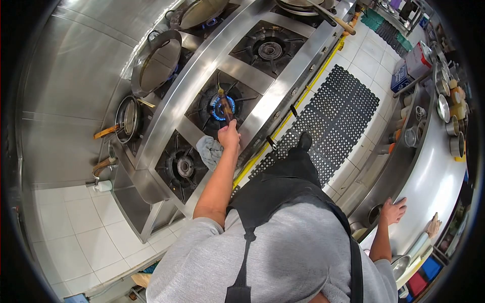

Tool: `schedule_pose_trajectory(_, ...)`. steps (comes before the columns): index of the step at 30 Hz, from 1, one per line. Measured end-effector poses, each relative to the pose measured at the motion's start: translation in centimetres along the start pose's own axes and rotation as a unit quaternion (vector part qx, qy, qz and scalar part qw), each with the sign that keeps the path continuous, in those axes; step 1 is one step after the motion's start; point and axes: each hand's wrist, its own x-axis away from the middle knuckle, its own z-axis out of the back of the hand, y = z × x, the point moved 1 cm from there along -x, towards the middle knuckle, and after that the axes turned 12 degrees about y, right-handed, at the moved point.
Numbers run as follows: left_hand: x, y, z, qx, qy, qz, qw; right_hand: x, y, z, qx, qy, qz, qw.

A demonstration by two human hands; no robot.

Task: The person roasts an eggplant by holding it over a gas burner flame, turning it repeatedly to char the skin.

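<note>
My left hand [230,136] reaches over the steel stove [177,101] and grips a thin brown stick [226,107]. The stick's far end sits over the middle burner [217,107], which burns with a blue flame. A grey cloth [209,150] lies on the stove's rim just beside that hand. My right hand [393,209] rests flat on the edge of the steel counter [434,166] to my right, fingers apart, holding nothing.
Unlit burners [270,49] [183,166] flank the lit one. A wok [156,60] and a small pan [126,118] sit along the back row. A black rubber mat [333,111] covers the tiled floor. Metal bowls and containers [449,111] crowd the counter.
</note>
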Motion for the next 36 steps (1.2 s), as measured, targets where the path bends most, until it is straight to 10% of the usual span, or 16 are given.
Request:
schedule_pose_trajectory(10,1.9,1.6,0.4,-0.002,-0.093,0.165,0.982,0.0,0.0,0.1,0.0,-0.002,-0.001,1.0)
schedule_pose_trajectory(36,1.5,2.3,-0.4,0.155,-0.123,0.217,0.956,0.1,0.0,-0.2,0.0,-0.001,0.001,1.0)
